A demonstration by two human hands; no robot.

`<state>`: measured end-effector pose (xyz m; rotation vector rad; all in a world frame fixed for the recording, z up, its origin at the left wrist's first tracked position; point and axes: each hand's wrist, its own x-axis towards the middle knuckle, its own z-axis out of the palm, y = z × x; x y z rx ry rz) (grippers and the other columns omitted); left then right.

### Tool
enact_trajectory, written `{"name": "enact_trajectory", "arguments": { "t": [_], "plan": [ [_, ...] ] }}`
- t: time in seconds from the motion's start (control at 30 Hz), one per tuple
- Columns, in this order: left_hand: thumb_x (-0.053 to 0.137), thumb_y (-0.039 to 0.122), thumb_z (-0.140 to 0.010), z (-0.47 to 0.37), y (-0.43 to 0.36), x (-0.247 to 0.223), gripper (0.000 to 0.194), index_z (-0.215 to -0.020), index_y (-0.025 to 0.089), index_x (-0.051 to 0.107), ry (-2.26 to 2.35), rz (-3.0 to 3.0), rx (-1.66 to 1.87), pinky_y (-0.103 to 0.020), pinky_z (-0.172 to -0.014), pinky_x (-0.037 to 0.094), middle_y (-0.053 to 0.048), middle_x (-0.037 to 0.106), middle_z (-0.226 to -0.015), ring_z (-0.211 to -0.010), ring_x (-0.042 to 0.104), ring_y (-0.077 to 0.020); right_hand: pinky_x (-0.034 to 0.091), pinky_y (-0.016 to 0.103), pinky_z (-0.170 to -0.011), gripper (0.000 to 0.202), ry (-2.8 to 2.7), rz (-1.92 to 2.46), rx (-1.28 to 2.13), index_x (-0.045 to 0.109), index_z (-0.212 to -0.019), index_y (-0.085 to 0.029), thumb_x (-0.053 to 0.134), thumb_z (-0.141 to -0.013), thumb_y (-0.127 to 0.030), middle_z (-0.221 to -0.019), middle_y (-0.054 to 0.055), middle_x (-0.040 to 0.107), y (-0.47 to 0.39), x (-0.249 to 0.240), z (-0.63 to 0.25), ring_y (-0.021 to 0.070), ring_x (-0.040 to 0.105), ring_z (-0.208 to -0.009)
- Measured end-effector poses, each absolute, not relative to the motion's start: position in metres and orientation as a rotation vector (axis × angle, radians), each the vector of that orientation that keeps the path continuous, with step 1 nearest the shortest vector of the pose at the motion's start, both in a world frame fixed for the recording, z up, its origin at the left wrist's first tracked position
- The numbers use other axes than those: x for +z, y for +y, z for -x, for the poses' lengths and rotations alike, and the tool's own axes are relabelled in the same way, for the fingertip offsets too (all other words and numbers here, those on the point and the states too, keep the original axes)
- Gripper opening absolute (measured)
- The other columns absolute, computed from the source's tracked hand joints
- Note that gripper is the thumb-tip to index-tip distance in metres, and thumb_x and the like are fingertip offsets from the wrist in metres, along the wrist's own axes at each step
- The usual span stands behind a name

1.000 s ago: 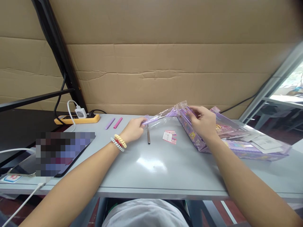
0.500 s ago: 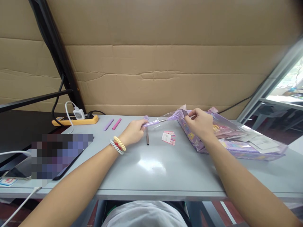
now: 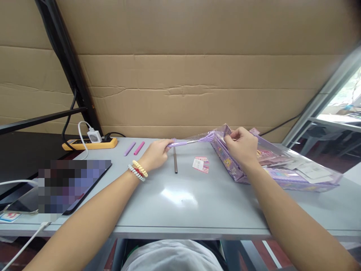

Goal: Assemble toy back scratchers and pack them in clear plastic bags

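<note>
A purple back scratcher (image 3: 180,143) with a claw-shaped head and a metal shaft stretches between my hands. My left hand (image 3: 156,154) is closed around its handle end. A clear plastic wrapper (image 3: 218,131) runs from around the claw head toward my right hand (image 3: 241,148), whose fingers pinch its far end by a small printed card. Whether the wrapper also covers the handle, I cannot tell. Below the handle, a second back scratcher (image 3: 176,162) lies on the grey table, its purple claw pointing to the back. Pink-and-white labels (image 3: 201,165) lie to its right.
At right, a purple printed box (image 3: 282,175) holds several packaged items. A purple stick (image 3: 129,148) and a pink stick (image 3: 139,148) lie at the back left, near a yellow power strip (image 3: 109,143). A tablet (image 3: 93,184) lies at left; cardboard (image 3: 180,71) stands behind.
My hands have drawn slightly apart, the left moving left with the back scratcher and the right moving right with the wrapper end. The wrapper looks stretched tighter.
</note>
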<state>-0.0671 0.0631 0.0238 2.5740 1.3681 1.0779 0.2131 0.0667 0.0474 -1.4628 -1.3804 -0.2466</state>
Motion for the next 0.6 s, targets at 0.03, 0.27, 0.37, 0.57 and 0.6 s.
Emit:
{"name": "enact_trajectory", "arguments": {
  "t": [0.03,0.27,0.37,0.57,0.6],
  "plan": [
    [0.040,0.010,-0.085,0.068,0.064,0.024,0.034,-0.110,0.017,0.060,1.377,-2.570,1.077,-0.030,-0.084,0.048,-0.005,0.068,-0.105,-0.095,0.062,-0.0183,0.040,0.029,-0.057,0.015,-1.382,1.470,-0.236,0.044,-0.056,-0.023,0.056,-0.064,-0.021,-0.065,0.001,0.063,0.066,0.048,-0.213,0.0154,0.051,-0.055],
    [0.040,0.011,-0.085,0.070,0.065,0.025,0.032,-0.110,0.017,0.061,1.398,-2.538,1.082,-0.030,-0.083,0.048,-0.005,0.068,-0.105,-0.094,0.062,-0.0184,0.042,0.029,-0.058,0.011,-1.366,1.405,-0.225,0.048,-0.056,-0.023,0.056,-0.063,-0.020,-0.060,0.001,0.061,0.066,0.048,-0.214,0.0164,0.054,-0.058],
    [0.041,0.012,-0.085,0.071,0.065,0.026,0.032,-0.109,0.018,0.061,1.393,-2.503,1.084,-0.030,-0.082,0.048,-0.005,0.069,-0.105,-0.093,0.062,-0.0182,0.043,0.029,-0.057,0.012,-1.315,1.387,-0.223,0.047,-0.056,-0.023,0.057,-0.063,-0.020,-0.058,0.000,0.060,0.065,0.050,-0.214,0.0163,0.055,-0.057],
    [0.041,0.013,-0.084,0.071,0.065,0.027,0.032,-0.109,0.019,0.062,1.395,-2.444,1.090,-0.030,-0.081,0.048,-0.004,0.069,-0.102,-0.089,0.062,-0.0171,0.046,0.032,-0.054,0.015,-1.212,1.272,-0.074,0.048,-0.062,-0.023,0.062,-0.065,-0.027,-0.062,0.002,0.059,0.071,0.048,-0.221,0.0190,0.058,-0.059],
    [0.042,0.013,-0.084,0.071,0.066,0.027,0.032,-0.108,0.019,0.062,1.398,-2.442,1.089,-0.030,-0.080,0.048,-0.004,0.069,-0.102,-0.089,0.063,-0.0171,0.047,0.033,-0.054,0.016,-1.206,1.245,-0.046,0.049,-0.065,-0.023,0.064,-0.065,-0.028,-0.064,0.002,0.060,0.073,0.047,-0.223,0.0197,0.060,-0.060]
  ]
}}
